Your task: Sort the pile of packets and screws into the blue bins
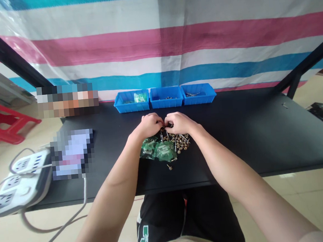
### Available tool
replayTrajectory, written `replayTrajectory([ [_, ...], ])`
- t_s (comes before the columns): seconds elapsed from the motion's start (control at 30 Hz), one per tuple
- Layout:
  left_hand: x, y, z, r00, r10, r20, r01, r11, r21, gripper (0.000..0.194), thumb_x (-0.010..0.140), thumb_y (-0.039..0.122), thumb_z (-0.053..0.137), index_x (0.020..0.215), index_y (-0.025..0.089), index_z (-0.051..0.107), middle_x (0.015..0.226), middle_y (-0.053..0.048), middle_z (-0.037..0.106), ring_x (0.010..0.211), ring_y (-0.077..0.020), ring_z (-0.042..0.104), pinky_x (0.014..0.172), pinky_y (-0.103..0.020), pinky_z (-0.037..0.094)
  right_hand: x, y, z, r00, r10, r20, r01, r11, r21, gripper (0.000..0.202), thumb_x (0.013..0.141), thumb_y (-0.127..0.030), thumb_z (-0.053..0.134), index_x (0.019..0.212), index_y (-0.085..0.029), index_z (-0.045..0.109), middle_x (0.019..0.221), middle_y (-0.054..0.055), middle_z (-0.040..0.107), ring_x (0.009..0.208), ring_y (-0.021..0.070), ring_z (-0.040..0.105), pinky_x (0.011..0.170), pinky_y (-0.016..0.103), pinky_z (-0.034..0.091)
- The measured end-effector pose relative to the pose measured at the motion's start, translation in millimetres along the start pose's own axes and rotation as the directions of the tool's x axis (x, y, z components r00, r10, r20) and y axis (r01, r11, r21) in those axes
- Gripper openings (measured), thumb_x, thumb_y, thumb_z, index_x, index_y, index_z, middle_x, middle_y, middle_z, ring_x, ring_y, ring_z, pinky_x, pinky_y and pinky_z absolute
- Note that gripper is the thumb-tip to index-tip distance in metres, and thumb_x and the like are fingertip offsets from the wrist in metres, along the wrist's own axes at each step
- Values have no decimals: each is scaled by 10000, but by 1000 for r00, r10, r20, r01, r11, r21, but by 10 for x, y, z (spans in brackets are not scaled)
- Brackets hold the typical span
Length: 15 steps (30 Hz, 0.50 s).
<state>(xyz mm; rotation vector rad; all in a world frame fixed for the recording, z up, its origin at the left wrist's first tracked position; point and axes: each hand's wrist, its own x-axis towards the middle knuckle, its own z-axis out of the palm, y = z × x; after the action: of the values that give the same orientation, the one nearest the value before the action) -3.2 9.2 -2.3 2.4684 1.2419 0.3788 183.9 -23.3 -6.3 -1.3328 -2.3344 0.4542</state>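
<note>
My left hand point(151, 124) and my right hand point(179, 122) are close together over a small pile, fingers curled and pinched. Something small and dark shows between their fingertips, but I cannot make out what it is. Beneath and just in front of them lie brass-coloured screw-like pieces point(182, 142) with round heads, mixed with thin silvery pins point(175, 144). Green plastic packets point(165, 151) with pale pieces inside sit to the left of the pile. A single screw-like piece point(169, 167) lies apart, nearer the table edge.
Three blue bins stand behind my hands: the left bin point(132, 107) with green packets, the middle bin point(166, 103) and right bin point(199, 99) with small metal parts. A power strip point(21, 182) with cables and a blurred phone-like device point(73, 153) occupy the black table's point(245, 140) left.
</note>
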Motion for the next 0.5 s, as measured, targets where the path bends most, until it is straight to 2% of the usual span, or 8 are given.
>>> replayTrajectory([
  [0.23, 7, 6, -13, 1000, -6, 7, 5, 1000, 13, 312, 795, 233, 467, 796, 230, 780, 1020, -76, 712, 997, -261, 654, 967, -411, 470, 9, 28, 57, 998, -35, -54, 39, 996, 85, 51, 712, -205, 650, 699, -173, 687, 701, 3, 617, 628, 115, 501, 617, 254, 355],
  [0.5, -3, 30, -32, 1000, -17, 6, 17, 1000, -1, 311, 803, 231, 462, 806, 225, 773, 1028, -66, 716, 1029, -252, 652, 992, -398, 472, -6, 51, 17, 997, 48, -53, -28, 943, 333, 77, 691, -221, 664, 679, -147, 680, 587, -28, 541, 554, 95, 450, 572, 255, 335],
])
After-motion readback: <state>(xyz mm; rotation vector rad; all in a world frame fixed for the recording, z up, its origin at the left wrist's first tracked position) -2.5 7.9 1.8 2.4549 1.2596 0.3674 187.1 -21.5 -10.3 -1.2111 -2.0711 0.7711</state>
